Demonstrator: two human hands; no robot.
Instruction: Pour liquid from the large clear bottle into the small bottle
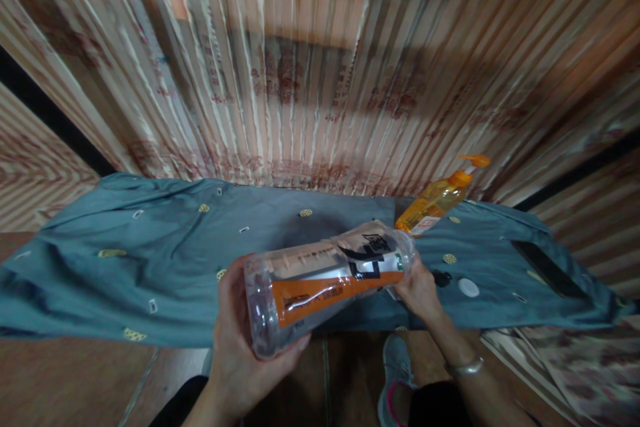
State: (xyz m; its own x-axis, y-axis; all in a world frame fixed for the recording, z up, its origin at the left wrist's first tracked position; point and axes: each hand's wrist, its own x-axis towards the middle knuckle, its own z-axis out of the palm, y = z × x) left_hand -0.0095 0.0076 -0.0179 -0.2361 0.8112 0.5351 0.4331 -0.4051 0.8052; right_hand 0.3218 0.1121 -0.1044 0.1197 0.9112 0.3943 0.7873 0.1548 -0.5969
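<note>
A large clear plastic bottle (330,280) with an orange and black label lies tilted in the air over the cloth-covered table. Its wide base end rests in my left hand (245,340), the fingers and thumb wrapped round it. At the other end, raised to the right, my right hand (417,287) holds the bottle; some of its fingers are hidden behind the plastic. Just beyond my right hand stands an orange pump bottle (435,203) with a white and red label.
A blue-green patterned cloth (175,240) covers the table. On its right side are a white round lid (469,287), a small black object (442,278) and a dark flat object (547,269). Striped curtains (300,80) hang behind.
</note>
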